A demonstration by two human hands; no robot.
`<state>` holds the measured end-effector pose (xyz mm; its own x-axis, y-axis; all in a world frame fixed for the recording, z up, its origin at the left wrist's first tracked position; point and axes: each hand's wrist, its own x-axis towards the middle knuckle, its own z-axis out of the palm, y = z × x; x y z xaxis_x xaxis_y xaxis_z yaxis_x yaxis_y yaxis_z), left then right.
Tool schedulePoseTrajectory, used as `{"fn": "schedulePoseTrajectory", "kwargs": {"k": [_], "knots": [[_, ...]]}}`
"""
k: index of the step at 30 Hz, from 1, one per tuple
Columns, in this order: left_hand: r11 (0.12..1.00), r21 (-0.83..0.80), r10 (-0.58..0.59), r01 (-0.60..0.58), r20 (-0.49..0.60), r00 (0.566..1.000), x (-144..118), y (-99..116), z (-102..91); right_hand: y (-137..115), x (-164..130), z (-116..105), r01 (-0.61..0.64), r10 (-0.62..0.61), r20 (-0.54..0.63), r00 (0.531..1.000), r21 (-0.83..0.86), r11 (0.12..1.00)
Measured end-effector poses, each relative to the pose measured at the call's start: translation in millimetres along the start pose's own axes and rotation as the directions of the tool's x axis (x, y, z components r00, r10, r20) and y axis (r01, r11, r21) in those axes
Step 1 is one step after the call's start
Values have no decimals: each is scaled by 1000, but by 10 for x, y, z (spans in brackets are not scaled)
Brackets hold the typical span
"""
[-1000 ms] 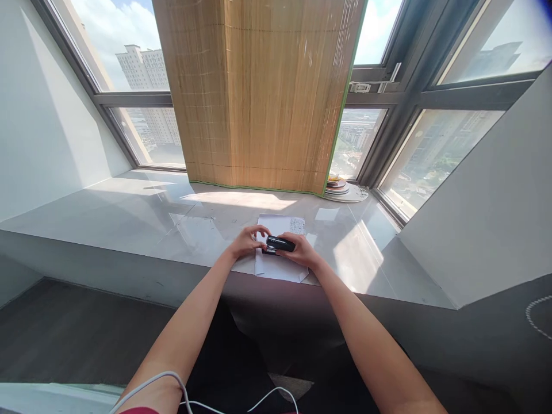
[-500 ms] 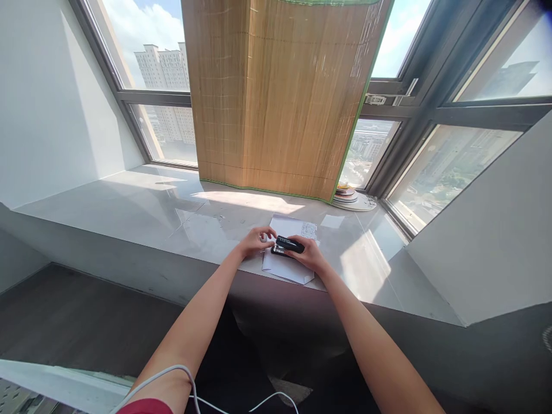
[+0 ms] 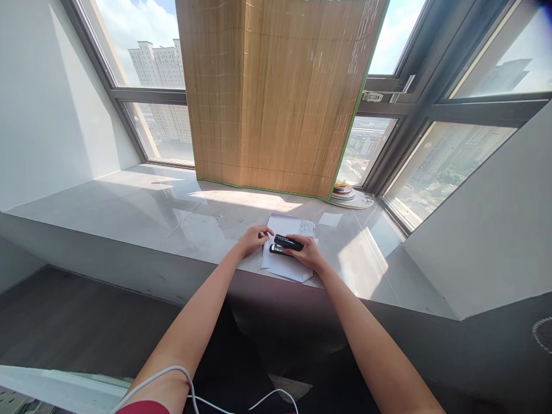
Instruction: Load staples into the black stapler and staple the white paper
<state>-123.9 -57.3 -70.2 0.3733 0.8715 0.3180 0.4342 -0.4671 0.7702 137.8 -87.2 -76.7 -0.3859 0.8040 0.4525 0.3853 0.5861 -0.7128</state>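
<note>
Curling over a black stapler [image 3: 287, 244], the right hand [image 3: 307, 253] has its fingers laid along the tool's top and near side, gripping it just below the middle of the frame; the thumb and the underside of the grip are hidden behind the hand, so how firmly it is pressed cannot be told. The stapler lies roughly level, its long side running left to right, on a small stack of white paper [image 3: 284, 265]. To its left, the left hand [image 3: 255, 238] rests with fingers bent and loosely closed, fingertips at the paper's left edge and close to the stapler's left end; whether they touch the stapler or only the sheet is too small to make out.

The paper sits near the front edge of a pale grey sill [image 3: 172, 213], one corner hanging slightly past that edge. A patch of fine print or pattern shows at the sheet's upper right corner, unreadable at this size. Both forearms run from the bottom of the frame up to the hands. A white cable [image 3: 172, 374] loops across the lower left, cut off by the bottom edge.

Behind the hands, a bamboo blind [image 3: 276, 92] hangs in the upper middle, its top cut off by the frame. Right of its lower corner a stack of plates [image 3: 347, 195] stands on the sill, partly hidden by the blind's edge.
</note>
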Motion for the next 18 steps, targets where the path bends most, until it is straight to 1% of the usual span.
{"fn": "schedulePoseTrajectory", "kwargs": {"k": [5, 9, 12, 15, 18], "knots": [[1000, 14, -21, 20, 12, 1000, -15, 24, 1, -18, 5, -16, 8, -9, 19, 1000, 52, 999], [1000, 18, -4, 4, 29, 1000, -16, 37, 11, -19, 35, -23, 0, 0, 14, 1000, 15, 1000], [1000, 20, -1, 1, 27, 1000, -2, 24, 16, -17, 50, -27, -33, 34, 16, 999, -29, 999], [1000, 25, -4, 3, 34, 999, 7, 15, 12, -34, 49, -37, -48, 51, 55, 997, -47, 998], [999, 40, -14, 12, 42, 999, 3, 27, 6, -48, 49, -52, -35, 34, 102, 994, 9, 999]]}}
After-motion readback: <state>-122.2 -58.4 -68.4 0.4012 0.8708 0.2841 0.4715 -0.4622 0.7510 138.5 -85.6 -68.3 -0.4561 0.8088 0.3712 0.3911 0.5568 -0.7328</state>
